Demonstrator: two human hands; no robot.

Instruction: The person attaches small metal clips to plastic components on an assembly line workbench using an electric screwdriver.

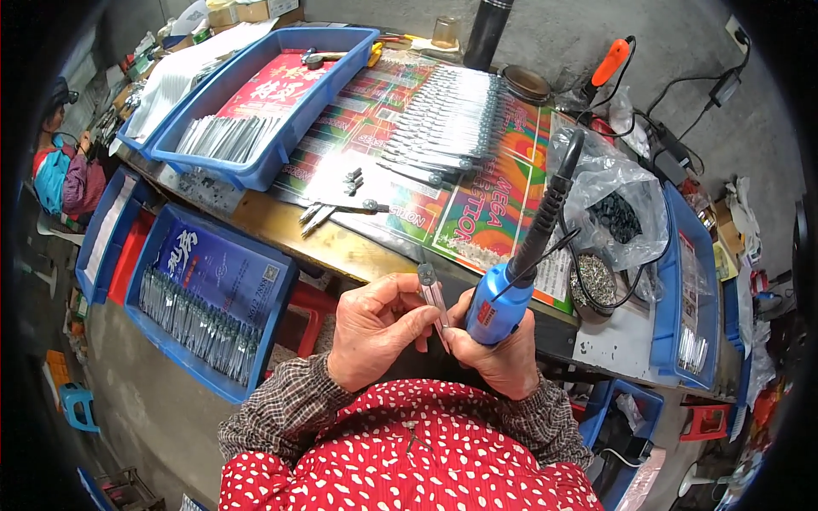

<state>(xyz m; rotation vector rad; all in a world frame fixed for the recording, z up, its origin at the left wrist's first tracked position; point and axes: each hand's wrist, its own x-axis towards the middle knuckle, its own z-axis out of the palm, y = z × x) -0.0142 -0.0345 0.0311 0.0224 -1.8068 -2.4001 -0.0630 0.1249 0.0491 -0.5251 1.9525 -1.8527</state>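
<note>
Close in front of my chest, my left hand (378,325) pinches a slim silver metal piece with a dark grey end (433,294). My right hand (503,358) is wrapped round a blue corded electric screwdriver (498,298), its black cable end pointing up. Its thumb and fingers come close to the lower end of the metal piece; the screwdriver's tip is hidden by the hand. On the table ahead, many similar slim metal pieces (447,119) lie in a dense row. A few more loose pieces (317,217) and small dark parts (353,180) lie nearer me.
Blue trays with metal pieces stand on the table (281,162) and below left (247,387). A bowl of small metal parts (595,281) and a clear plastic bag (643,217) sit right, near another blue tray (673,341). Another person (68,175) is at far left.
</note>
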